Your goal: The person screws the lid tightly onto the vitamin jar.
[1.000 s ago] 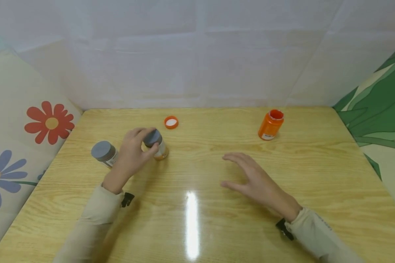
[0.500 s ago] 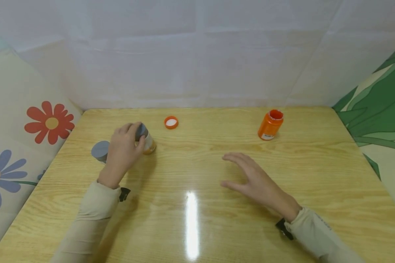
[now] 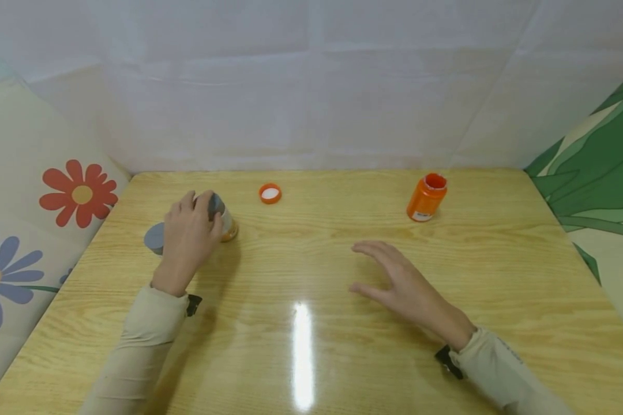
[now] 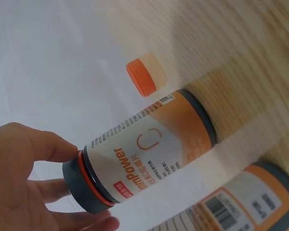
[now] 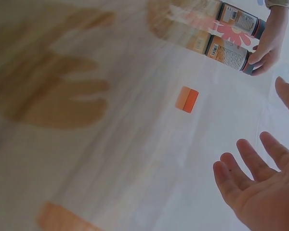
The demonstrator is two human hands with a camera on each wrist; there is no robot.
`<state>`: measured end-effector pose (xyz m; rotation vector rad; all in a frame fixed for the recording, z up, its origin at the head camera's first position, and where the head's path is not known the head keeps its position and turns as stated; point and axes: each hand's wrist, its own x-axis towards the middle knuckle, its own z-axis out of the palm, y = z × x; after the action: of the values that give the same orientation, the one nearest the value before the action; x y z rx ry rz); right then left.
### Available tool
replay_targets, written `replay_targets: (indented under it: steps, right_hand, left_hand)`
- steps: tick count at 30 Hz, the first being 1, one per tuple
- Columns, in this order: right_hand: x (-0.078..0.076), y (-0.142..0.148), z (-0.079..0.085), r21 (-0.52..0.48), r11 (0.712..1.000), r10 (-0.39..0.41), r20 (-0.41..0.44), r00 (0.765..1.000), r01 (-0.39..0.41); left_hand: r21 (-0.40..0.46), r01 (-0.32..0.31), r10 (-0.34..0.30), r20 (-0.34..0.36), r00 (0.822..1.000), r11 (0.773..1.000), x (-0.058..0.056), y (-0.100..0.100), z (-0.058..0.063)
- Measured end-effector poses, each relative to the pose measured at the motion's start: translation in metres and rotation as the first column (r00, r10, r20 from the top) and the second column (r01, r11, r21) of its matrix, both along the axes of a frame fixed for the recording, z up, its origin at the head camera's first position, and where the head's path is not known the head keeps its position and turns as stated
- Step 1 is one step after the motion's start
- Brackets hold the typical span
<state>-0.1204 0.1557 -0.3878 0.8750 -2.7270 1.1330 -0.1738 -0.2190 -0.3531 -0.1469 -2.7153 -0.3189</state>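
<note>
Leftmost, a bottle stands on the bench, partly hidden behind the left hand, whose fingers grasp a second bottle by its lid, just beside the first. Then an orange cap lies farther back. The right hand hovers with fingers released and parted; beyond it, an orange jar stands upright.

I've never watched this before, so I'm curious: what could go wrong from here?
The left grip holds the white-and-orange pill bottle by its grey cap; if that's loose, the body might drop. The second grey-capped bottle stands close by and could get knocked. The lidless orange bottle might spill if bumped, though I can't tell whether it holds anything.
</note>
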Motion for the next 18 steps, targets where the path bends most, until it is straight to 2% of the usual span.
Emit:
replay_targets:
  steps: [3, 6, 8, 11, 18]
  right_hand:
    - [0.0, 0.0, 0.0, -0.002, 1.0, -0.015, -0.014, 1.0, 0.015]
    - [0.0, 0.001, -0.001, -0.006, 0.999, -0.045, -0.016, 0.999, 0.045]
    - [0.0, 0.002, -0.001, -0.009, 0.997, -0.072, -0.013, 0.997, 0.072]
    - [-0.001, 0.003, -0.001, -0.024, 0.994, -0.107, -0.025, 0.994, 0.107]
    - [-0.01, 0.011, -0.004, -0.083, 0.976, -0.208, -0.106, 0.972, 0.2]
  left_hand:
    - [0.024, 0.022, -0.02, -0.075, 0.997, 0.999, 0.0, 0.001, -0.001]
    - [0.042, 0.085, -0.077, -0.169, 0.983, 0.995, 0.001, 0.006, -0.001]
    - [0.061, 0.126, -0.112, -0.195, 0.974, 0.99, 0.001, 0.01, 0.001]
    - [0.106, 0.168, -0.148, -0.173, 0.974, 0.98, 0.001, 0.016, 0.003]
    - [0.191, 0.199, -0.187, -0.076, 0.979, 0.961, -0.001, 0.027, 0.002]
